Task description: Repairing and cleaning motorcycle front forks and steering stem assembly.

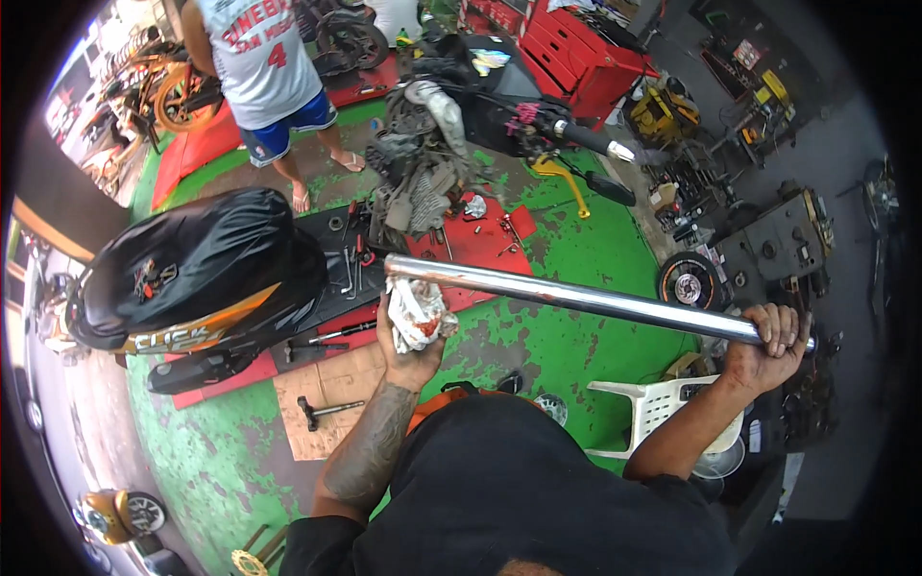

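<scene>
The tube spans the gap between the two hands. The right hand has its fingers clamped around it near one end, with a short stub showing past the fist. The left hand is curled around a crumpled white rag, which appears to touch the tube's underside just inside its other end; how firmly those fingers close is partly hidden by the cloth.

The main risk is a slip: the metal looks smooth, and if the right fist loosened, the rag alone might not stop the tube from rolling or dropping. A sudden swing could also knock its right end toward the white chair, below and inward of the right fingers. The rag carries reddish-brown stains, so wiping with a dirty fold could smear the shiny surface, and any grit in it could scratch.

The long axis runs crosswise, sloping down from above the left fingers to the right fist in this view. One end points left, over the rag toward the covered scooter; the other points right, outward past the right knuckles. Below and left of the left fingers, a hammer lies on cardboard.
</scene>
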`<state>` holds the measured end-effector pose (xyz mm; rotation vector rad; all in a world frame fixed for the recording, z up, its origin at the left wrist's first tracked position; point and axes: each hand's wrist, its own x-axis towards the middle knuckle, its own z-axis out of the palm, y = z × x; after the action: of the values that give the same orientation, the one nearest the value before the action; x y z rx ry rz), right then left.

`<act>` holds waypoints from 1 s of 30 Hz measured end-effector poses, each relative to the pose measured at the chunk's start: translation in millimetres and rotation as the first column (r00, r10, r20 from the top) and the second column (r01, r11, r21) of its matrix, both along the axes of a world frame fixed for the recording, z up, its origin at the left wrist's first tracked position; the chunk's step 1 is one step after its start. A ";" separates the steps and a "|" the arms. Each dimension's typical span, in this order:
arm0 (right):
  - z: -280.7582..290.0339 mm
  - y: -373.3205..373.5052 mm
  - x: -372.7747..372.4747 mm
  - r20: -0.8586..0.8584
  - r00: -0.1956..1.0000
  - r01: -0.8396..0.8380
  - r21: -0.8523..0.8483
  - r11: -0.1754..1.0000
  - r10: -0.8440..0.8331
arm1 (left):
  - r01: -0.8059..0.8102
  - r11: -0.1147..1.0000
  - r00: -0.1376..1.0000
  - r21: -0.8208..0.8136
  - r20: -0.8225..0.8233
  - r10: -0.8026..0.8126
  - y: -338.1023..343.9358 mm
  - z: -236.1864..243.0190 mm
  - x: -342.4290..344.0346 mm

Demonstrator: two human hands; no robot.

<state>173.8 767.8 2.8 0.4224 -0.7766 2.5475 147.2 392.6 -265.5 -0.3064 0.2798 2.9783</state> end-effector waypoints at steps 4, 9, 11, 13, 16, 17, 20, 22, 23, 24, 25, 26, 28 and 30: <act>4.6 95.6 19.2 -0.094 0.992 0.095 0.082 0.992 -0.087 | 0.142 0.990 0.987 0.002 -0.070 -0.142 53.5 8.1 -39.1; 6.6 218.6 65.7 -0.141 0.972 0.209 0.167 0.964 -0.186 | 0.148 0.973 0.989 -0.178 0.021 -0.146 151.6 -9.2 -84.5; 1.9 256.1 76.7 -0.148 0.954 0.285 0.189 0.940 -0.260 | 0.161 0.977 0.987 -0.142 0.040 -0.157 188.3 -20.8 -100.7; -4.4 288.6 80.9 -0.139 0.928 0.369 0.227 0.901 -0.346 | 0.263 0.960 0.960 -0.098 -0.071 -0.270 220.0 -33.2 -113.0; -14.7 318.1 71.8 -0.098 0.881 0.472 0.223 0.853 -0.462 | 0.351 0.898 0.927 -0.267 -0.037 -0.373 284.0 -34.4 -136.9; -21.0 327.4 64.7 -0.071 0.849 0.527 0.206 0.825 -0.524 | 0.379 0.888 0.915 -0.260 -0.040 -0.402 304.5 -29.4 -140.2; -38.6 343.5 38.3 0.002 0.784 0.619 0.077 0.781 -0.621 | 0.242 0.742 0.941 -0.625 -0.036 -0.337 374.9 23.9 -147.6; -50.4 345.5 10.8 0.066 0.724 0.688 0.011 0.726 -0.687 | -0.171 0.543 0.796 -0.822 -0.440 -0.416 424.7 61.1 -149.7; -53.7 346.8 -0.7 0.060 0.733 0.679 0.004 0.734 -0.678 | -0.020 0.586 0.760 -0.810 -0.393 -0.517 447.3 62.6 -147.7; -57.3 350.2 -9.5 0.041 0.768 0.639 0.003 0.769 -0.639 | -0.571 0.277 0.517 -0.773 -0.601 -0.610 472.2 76.4 -154.3; -58.5 352.6 -19.2 0.023 0.806 0.591 0.002 0.807 -0.591 | -0.721 0.197 0.392 -0.665 -0.626 -0.675 498.2 82.4 -158.2; -58.3 355.2 -28.5 0.024 0.804 0.594 0.005 0.804 -0.594 | -0.823 0.151 0.291 -0.547 -0.634 -0.716 516.9 81.3 -167.8; -56.0 361.8 -47.4 0.018 0.795 0.605 0.035 0.795 -0.606 | -0.868 0.145 0.229 -0.475 -0.641 -0.733 541.3 56.8 -197.2; -59.0 366.1 -71.6 0.025 0.757 0.650 0.073 0.757 -0.653 | -0.919 0.087 0.183 -0.384 -0.611 -0.770 561.6 33.7 -230.4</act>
<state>102.2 1134.0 -56.2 0.0716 -0.8385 1.8783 -83.2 954.2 -231.7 1.9199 2.6310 1.3867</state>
